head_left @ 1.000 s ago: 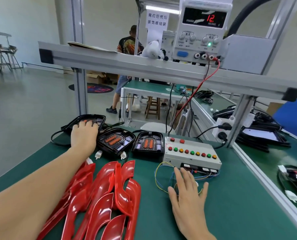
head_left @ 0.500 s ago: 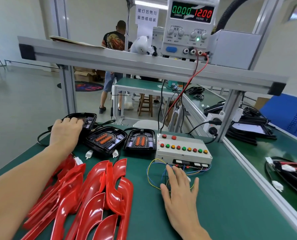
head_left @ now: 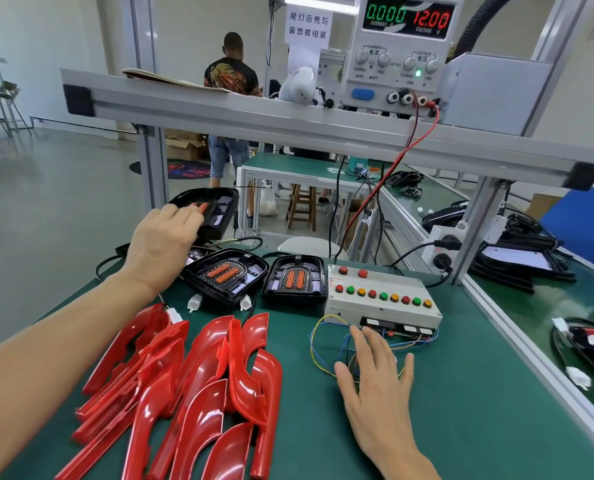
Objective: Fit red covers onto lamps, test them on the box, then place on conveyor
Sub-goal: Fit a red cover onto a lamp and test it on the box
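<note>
left hand [head_left: 164,237]: we are gripping the far black lamp [head_left: 212,209]; lifting clear of cables
right hand [head_left: 375,368]: resting spread on the counter [head_left: 462,393]

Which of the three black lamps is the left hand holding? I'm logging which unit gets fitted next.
The far-left lamp, tilted up off the table in the left hand. The other two lamps lie flat beside the test box, untouched.

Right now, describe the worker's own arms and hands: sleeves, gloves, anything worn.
Both are bare. The left hand and its forearm show no glove, sleeve, watch or ring. The right hand is likewise ungloved, with no ring or band seen to the wrist. Nails look short and plain.
</note>
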